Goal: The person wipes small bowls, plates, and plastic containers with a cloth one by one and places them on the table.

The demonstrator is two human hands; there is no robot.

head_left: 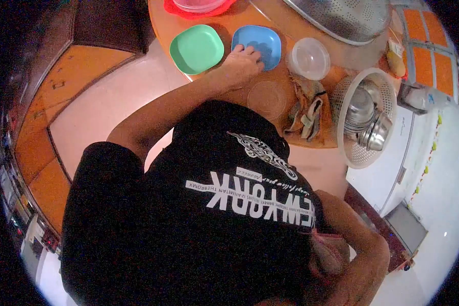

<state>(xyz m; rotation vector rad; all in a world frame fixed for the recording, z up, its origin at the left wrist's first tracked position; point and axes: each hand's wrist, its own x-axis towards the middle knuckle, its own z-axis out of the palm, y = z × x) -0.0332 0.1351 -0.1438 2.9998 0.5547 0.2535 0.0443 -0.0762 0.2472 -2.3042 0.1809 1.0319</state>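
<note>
Blue plate (269, 42), shallow, with rounded corners and a raised rim, lies face up on the orange counter (229, 97), between a green plate (197, 49) and a clear round tub (310, 58); a darker patch marks its middle. The left hand (244, 62) is partly open, fingers spread and slightly bent over the plate's near-left edge; whether they grip it I cannot tell. The right hand's state cannot be made out. Nearly square, the plate shows no clear long axis, its hollow facing up.
</note>
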